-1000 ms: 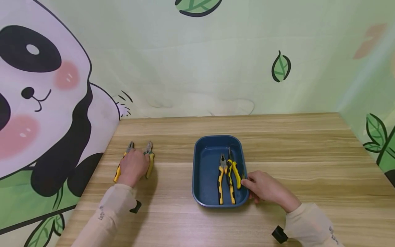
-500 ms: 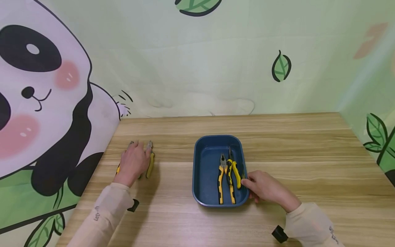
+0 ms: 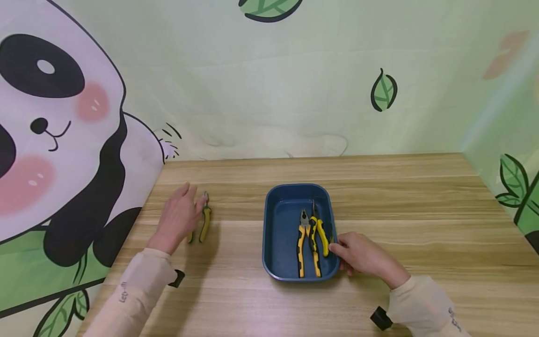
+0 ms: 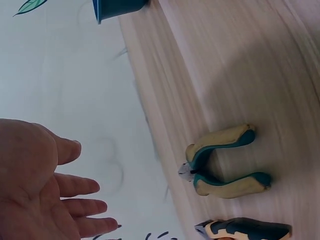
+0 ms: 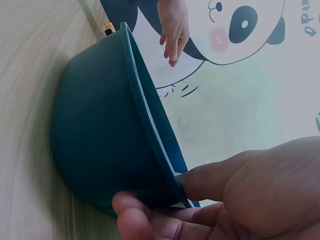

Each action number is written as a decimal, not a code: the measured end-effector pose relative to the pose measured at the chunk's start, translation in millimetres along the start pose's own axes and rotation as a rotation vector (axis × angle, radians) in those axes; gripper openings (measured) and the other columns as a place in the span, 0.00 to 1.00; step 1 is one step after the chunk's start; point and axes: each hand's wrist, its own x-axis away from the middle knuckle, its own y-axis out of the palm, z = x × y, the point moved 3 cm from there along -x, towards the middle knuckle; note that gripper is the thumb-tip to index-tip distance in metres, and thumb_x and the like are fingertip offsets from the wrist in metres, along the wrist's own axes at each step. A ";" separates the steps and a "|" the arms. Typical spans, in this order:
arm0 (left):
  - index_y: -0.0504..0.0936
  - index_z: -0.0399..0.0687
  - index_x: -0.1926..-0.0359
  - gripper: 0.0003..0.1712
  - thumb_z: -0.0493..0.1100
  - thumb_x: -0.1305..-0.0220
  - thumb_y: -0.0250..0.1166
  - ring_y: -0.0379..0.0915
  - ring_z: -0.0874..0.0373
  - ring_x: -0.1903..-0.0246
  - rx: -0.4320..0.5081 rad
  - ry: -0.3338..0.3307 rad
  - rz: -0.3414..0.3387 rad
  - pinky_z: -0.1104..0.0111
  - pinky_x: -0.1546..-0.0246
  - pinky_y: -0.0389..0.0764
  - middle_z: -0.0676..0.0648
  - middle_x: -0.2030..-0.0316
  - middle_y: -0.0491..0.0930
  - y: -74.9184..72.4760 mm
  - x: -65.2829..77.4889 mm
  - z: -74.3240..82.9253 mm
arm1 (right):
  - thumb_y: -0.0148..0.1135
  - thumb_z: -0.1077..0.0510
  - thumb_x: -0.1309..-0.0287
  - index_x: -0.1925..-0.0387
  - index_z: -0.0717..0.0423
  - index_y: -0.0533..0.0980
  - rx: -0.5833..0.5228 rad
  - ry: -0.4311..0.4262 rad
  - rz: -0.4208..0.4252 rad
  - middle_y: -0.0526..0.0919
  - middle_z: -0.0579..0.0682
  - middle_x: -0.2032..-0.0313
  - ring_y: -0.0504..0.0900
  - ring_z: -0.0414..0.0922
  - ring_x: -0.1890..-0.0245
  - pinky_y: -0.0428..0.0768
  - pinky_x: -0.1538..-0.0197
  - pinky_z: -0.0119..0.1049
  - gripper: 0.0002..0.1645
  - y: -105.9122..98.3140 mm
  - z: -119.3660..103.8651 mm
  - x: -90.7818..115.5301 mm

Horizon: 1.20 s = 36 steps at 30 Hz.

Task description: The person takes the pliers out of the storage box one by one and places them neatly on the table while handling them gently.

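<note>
My left hand [image 3: 178, 216] hovers over the left side of the table, fingers extended and holding nothing. Below it lie pliers with cream and green handles [image 4: 222, 140], their handles spread apart. Beside those, a second pair of pliers with black and orange handles [image 4: 252, 227] shows in the left wrist view; the hand hides it in the head view. My right hand [image 3: 364, 255] pinches the right rim of a deep blue tray [image 3: 279, 238] between thumb and fingers. Inside the tray are combination pliers with yellow and black handles [image 3: 301, 248] and yellow-handled long-nose pliers [image 3: 322, 238].
The tray stands on a wood-grain table [image 3: 404, 196], nearer its middle. A pale green backdrop [image 3: 311, 93] printed with a panda and leaves rises behind the table and along its sides.
My left hand has lifted off the pliers, its fingers straightening as it shifts slightly up and left. My right hand stays on the tray's rim, and the tray has not moved.
</note>
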 end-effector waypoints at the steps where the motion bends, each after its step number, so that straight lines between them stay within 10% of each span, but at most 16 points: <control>1: 0.59 0.24 0.26 0.34 0.49 0.17 0.47 0.51 0.28 0.27 0.006 0.003 0.002 0.38 0.29 0.55 0.22 0.26 0.52 -1.4 0.3 0.4 | 0.54 0.59 0.23 0.67 0.61 0.79 0.001 0.002 -0.001 0.78 0.48 0.80 0.77 0.42 0.85 0.72 0.78 0.34 0.15 -0.1 -0.2 0.0; 36: 0.65 0.23 0.30 0.31 0.46 0.19 0.52 0.54 0.27 0.29 -0.086 0.238 0.189 0.37 0.32 0.58 0.21 0.30 0.60 -64.9 8.7 23.7 | 0.54 0.59 0.24 0.67 0.62 0.79 0.004 0.006 -0.005 0.78 0.48 0.80 0.76 0.41 0.86 0.72 0.79 0.34 0.14 0.1 -0.8 -0.7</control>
